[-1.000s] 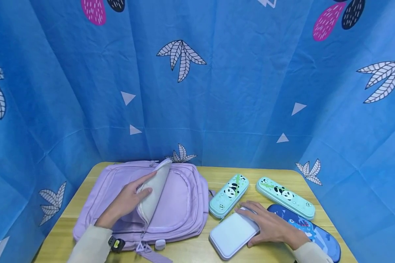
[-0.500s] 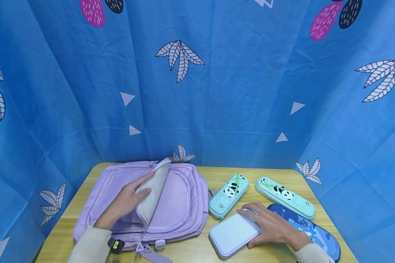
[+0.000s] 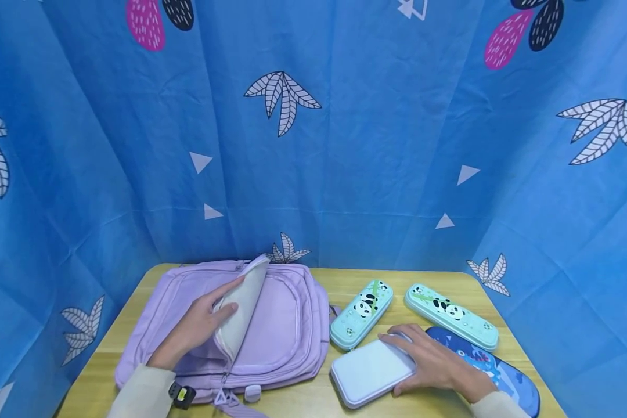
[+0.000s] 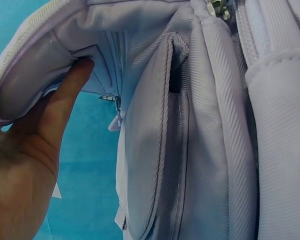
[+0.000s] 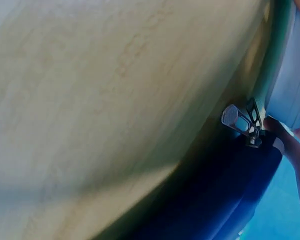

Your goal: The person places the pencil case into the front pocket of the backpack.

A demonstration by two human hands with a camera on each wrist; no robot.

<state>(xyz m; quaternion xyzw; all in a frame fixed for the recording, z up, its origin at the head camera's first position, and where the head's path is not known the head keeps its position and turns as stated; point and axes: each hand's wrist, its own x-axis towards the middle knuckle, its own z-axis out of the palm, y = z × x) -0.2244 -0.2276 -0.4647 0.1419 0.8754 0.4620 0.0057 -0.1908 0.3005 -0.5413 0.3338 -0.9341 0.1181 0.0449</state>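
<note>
A lilac backpack (image 3: 277,319) lies flat on the table, its front pocket unzipped. My left hand (image 3: 195,325) pinches the pocket's pale-lined flap (image 3: 247,310) and holds it folded back. In the left wrist view the thumb (image 4: 80,75) presses the inside of the flap, and a smaller inner pocket (image 4: 147,140) shows within. My right hand (image 3: 431,363) grips the right end of a pale, nearly white zip case (image 3: 371,371), thumb on the near side and fingers over the far edge. Only a side of this case shows in the right wrist view.
Two mint panda pencil cases (image 3: 361,313) (image 3: 451,318) lie behind the pale case and right hand. A dark blue dinosaur case (image 3: 517,383), with metal zip pulls (image 5: 242,122), lies partly under the right forearm. Blue curtain (image 3: 386,145) encloses the wooden table (image 3: 298,400).
The right hand has shifted slightly on the pale case, which has turned a little. The left hand keeps holding the flap. The head view has tilted slightly upward.
</note>
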